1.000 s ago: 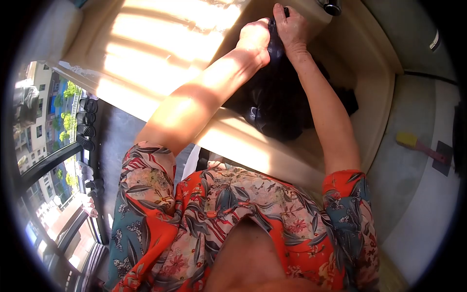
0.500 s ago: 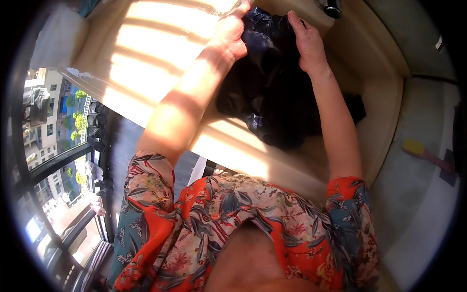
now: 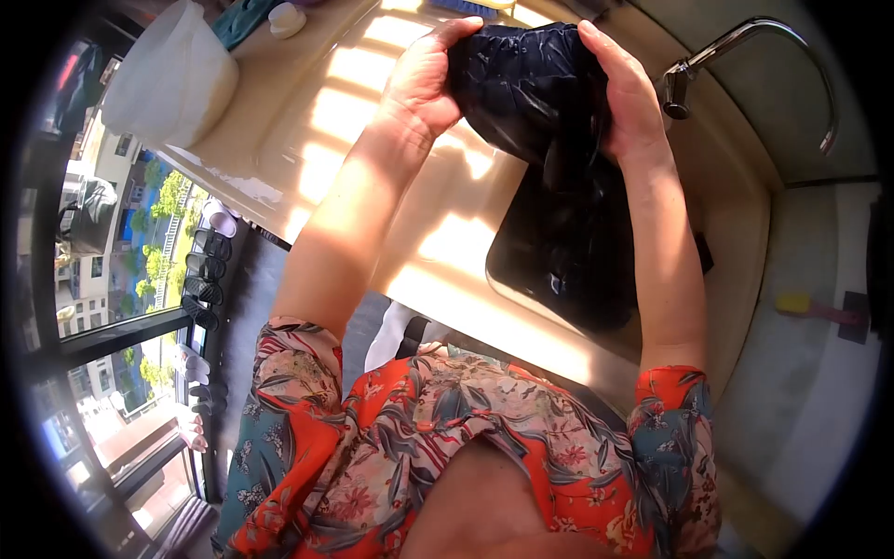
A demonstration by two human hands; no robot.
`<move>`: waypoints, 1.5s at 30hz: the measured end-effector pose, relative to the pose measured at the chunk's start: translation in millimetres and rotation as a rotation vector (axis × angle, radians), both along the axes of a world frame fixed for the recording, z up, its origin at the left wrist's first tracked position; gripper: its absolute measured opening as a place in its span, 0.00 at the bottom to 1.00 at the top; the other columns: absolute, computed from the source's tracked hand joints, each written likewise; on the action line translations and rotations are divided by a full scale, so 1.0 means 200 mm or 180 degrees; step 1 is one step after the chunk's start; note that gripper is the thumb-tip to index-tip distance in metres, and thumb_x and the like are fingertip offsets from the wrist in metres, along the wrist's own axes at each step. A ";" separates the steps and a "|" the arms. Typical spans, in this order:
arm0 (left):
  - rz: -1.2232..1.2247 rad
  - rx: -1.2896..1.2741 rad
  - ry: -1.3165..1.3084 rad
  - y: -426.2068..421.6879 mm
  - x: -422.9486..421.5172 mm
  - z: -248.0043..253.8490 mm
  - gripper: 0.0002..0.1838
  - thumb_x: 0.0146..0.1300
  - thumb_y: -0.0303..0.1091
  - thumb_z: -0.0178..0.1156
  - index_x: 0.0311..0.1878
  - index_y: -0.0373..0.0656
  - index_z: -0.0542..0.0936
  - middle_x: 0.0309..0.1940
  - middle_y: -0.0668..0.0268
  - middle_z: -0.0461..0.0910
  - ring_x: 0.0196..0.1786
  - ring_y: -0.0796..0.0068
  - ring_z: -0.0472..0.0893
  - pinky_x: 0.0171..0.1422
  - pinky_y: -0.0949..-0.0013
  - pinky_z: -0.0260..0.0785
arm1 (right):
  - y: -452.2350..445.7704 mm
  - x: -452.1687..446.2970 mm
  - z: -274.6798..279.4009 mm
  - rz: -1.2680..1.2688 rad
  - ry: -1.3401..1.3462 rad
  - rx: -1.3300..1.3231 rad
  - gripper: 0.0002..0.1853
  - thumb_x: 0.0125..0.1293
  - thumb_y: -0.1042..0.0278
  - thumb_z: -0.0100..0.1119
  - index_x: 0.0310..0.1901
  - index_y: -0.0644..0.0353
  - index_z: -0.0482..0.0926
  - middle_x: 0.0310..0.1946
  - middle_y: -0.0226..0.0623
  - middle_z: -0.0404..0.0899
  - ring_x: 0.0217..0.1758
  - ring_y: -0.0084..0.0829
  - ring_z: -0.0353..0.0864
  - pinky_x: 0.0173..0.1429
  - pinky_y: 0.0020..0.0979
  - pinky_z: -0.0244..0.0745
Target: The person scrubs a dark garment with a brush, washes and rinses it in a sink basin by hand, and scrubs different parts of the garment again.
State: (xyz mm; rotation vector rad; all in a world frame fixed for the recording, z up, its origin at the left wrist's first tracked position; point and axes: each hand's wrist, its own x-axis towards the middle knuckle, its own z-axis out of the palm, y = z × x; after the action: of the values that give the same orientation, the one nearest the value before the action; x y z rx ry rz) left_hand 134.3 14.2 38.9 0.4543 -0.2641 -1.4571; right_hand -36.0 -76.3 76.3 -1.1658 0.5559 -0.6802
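Note:
A dark, wet-looking garment [image 3: 526, 88] with a gathered edge, like a waistband, is stretched between my two hands over the tan washbasin [image 3: 731, 149]. My left hand [image 3: 424, 84] grips its left side, thumb along the top edge. On the opposite side, my right hand [image 3: 633, 98] is closed round the cloth, and its fingers are mostly hidden behind it. The lower part of the garment hangs toward the basin, where more black cloth [image 3: 568, 247] lies in shadow; I cannot tell whether it is the same piece.
A curved chrome faucet [image 3: 745, 37] stands at the basin's right. A white tub [image 3: 172, 84] and a small white cap-like thing [image 3: 286, 20] sit on the sunlit counter [image 3: 326, 112]. A blue brush [image 3: 466, 7] shows at the top. Dark slippers [image 3: 205, 279] line the window.
Both hands have spread farther apart, opening out the garment's top edge and raising it off the cloth below. The view has shifted, bringing the faucet and white tub more fully into sight.

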 end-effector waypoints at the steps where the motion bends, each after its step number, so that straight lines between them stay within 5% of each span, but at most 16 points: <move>1: 0.0540 0.0347 -0.0302 0.02 0.01 0.10 0.09 0.60 0.31 0.55 0.39 0.35 0.77 0.35 0.57 0.81 0.38 0.64 0.82 0.47 0.62 0.76 | 0.00 0.04 0.03 -0.0001 -0.0008 -0.0213 0.14 0.65 0.60 0.51 0.42 0.63 0.76 0.35 0.34 0.80 0.35 0.24 0.80 0.42 0.27 0.78; 3: 0.0652 0.0091 -0.0351 0.05 0.13 0.11 0.07 0.59 0.30 0.56 0.38 0.36 0.77 0.33 0.59 0.81 0.35 0.66 0.82 0.43 0.64 0.77 | 0.02 0.15 0.05 0.0105 -0.0092 -0.0233 0.14 0.63 0.61 0.53 0.44 0.64 0.75 0.35 0.32 0.80 0.35 0.22 0.80 0.41 0.25 0.78; 4: 0.0811 0.0313 -0.0487 0.13 0.06 -0.18 0.07 0.59 0.30 0.56 0.37 0.37 0.77 0.31 0.60 0.81 0.34 0.67 0.81 0.42 0.64 0.76 | 0.08 0.05 -0.28 0.0235 -0.0050 0.0103 0.14 0.62 0.63 0.55 0.45 0.64 0.75 0.36 0.33 0.79 0.35 0.23 0.79 0.41 0.25 0.77; 8: 0.0682 0.1168 -0.2172 0.20 0.05 -0.34 0.09 0.51 0.23 0.57 0.37 0.37 0.76 0.25 0.67 0.75 0.25 0.80 0.75 0.30 0.77 0.69 | 0.06 0.03 -0.62 -0.0254 0.0171 0.0664 0.15 0.60 0.71 0.55 0.49 0.64 0.74 0.41 0.35 0.78 0.43 0.27 0.78 0.50 0.27 0.73; 12: 0.1033 0.0389 -0.3592 0.18 -0.05 -0.30 0.12 0.51 0.27 0.57 0.41 0.40 0.79 0.28 0.67 0.75 0.30 0.80 0.74 0.36 0.77 0.68 | 0.00 -0.13 -0.64 -0.0252 0.0101 0.0602 0.18 0.61 0.72 0.53 0.53 0.65 0.71 0.43 0.38 0.78 0.46 0.28 0.78 0.52 0.28 0.72; 16: 0.0695 0.0282 -0.5739 0.18 -0.15 -0.31 0.18 0.48 0.41 0.63 0.42 0.43 0.80 0.41 0.62 0.77 0.47 0.64 0.74 0.53 0.64 0.67 | 0.04 -0.19 -0.63 -0.0280 0.0091 0.0771 0.19 0.61 0.72 0.53 0.54 0.65 0.71 0.43 0.38 0.78 0.46 0.29 0.78 0.53 0.28 0.72; 21: 0.0961 0.0065 -0.6321 0.22 -0.21 -0.32 0.14 0.45 0.37 0.67 0.37 0.46 0.81 0.49 0.63 0.73 0.59 0.62 0.64 0.63 0.57 0.54 | 0.04 -0.20 -0.63 -0.0034 -0.0108 0.0923 0.29 0.57 0.72 0.60 0.60 0.66 0.62 0.46 0.41 0.75 0.49 0.31 0.75 0.56 0.31 0.68; 24: 0.1383 -0.0236 -0.6991 0.23 -0.24 -0.32 0.12 0.46 0.35 0.65 0.37 0.48 0.81 0.53 0.64 0.70 0.61 0.62 0.61 0.63 0.56 0.51 | 0.07 -0.16 -0.59 -0.0204 0.0025 0.0628 0.16 0.61 0.72 0.54 0.51 0.63 0.72 0.41 0.34 0.79 0.41 0.25 0.79 0.47 0.25 0.74; 28: 0.1051 -0.0122 -0.7154 0.28 -0.12 -0.23 0.14 0.50 0.41 0.64 0.40 0.47 0.81 0.56 0.59 0.68 0.62 0.57 0.61 0.65 0.53 0.53 | 0.12 -0.12 -0.58 -0.0454 0.0147 0.0849 0.13 0.63 0.70 0.52 0.49 0.62 0.73 0.41 0.35 0.79 0.42 0.26 0.79 0.46 0.26 0.75; 32: 0.2197 -0.0446 -0.7382 0.34 0.12 0.13 0.20 0.52 0.43 0.63 0.49 0.50 0.77 0.56 0.60 0.69 0.60 0.58 0.67 0.60 0.58 0.61 | -0.03 -0.17 -0.79 -0.0184 0.0093 0.0686 0.13 0.63 0.70 0.52 0.49 0.62 0.73 0.40 0.34 0.79 0.41 0.26 0.80 0.46 0.26 0.76; 33: 0.1854 0.0719 -0.7343 0.39 0.16 0.30 0.20 0.55 0.45 0.62 0.51 0.51 0.77 0.52 0.63 0.73 0.55 0.60 0.72 0.57 0.61 0.64 | -0.03 -0.18 -0.81 -0.0115 0.0063 0.0629 0.13 0.63 0.70 0.53 0.49 0.62 0.73 0.40 0.34 0.79 0.41 0.26 0.80 0.46 0.26 0.76; 35: 0.2473 0.0504 -0.6943 0.39 0.56 0.41 0.16 0.59 0.38 0.58 0.46 0.35 0.76 0.40 0.58 0.78 0.46 0.64 0.76 0.51 0.67 0.68 | -0.01 -0.17 -0.80 -0.0360 0.0209 0.0681 0.14 0.62 0.70 0.53 0.49 0.62 0.73 0.39 0.34 0.79 0.41 0.25 0.79 0.45 0.25 0.76; 36: 0.1963 0.0698 -0.7179 0.40 0.72 0.46 0.13 0.62 0.35 0.55 0.38 0.33 0.78 0.34 0.58 0.79 0.40 0.64 0.78 0.45 0.67 0.70 | -0.01 -0.17 -0.80 -0.0512 0.0301 0.0718 0.14 0.62 0.70 0.54 0.49 0.62 0.73 0.39 0.33 0.79 0.40 0.25 0.79 0.44 0.25 0.76; 38: 0.0400 0.1448 -0.6441 0.48 1.19 0.36 0.19 0.58 0.44 0.60 0.51 0.48 0.77 0.44 0.67 0.78 0.47 0.67 0.77 0.52 0.66 0.68 | 0.02 -0.17 -0.75 -0.0380 0.0188 0.0802 0.15 0.61 0.70 0.56 0.49 0.63 0.73 0.38 0.32 0.79 0.39 0.23 0.79 0.42 0.23 0.76; 40: -0.0692 0.2215 -0.6170 0.51 1.35 0.21 0.19 0.58 0.44 0.60 0.51 0.47 0.77 0.44 0.68 0.78 0.47 0.68 0.77 0.51 0.66 0.68 | 0.05 -0.16 -0.70 -0.0361 0.0087 0.0914 0.15 0.61 0.70 0.56 0.49 0.62 0.73 0.37 0.31 0.79 0.37 0.22 0.79 0.41 0.23 0.76; 45: -0.1128 0.2739 -0.6037 0.53 1.40 -0.03 0.18 0.59 0.43 0.60 0.50 0.46 0.77 0.43 0.68 0.78 0.45 0.70 0.77 0.50 0.67 0.68 | 0.01 -0.17 -0.75 -0.0229 -0.0006 0.0863 0.13 0.61 0.70 0.56 0.47 0.63 0.73 0.35 0.30 0.79 0.37 0.21 0.79 0.40 0.22 0.75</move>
State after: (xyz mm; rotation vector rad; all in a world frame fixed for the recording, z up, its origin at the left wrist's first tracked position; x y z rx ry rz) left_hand 413.4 120.9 33.3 2.5311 -1.2310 -0.9221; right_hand -69.2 -74.0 -73.9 -0.8954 0.6690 -0.6450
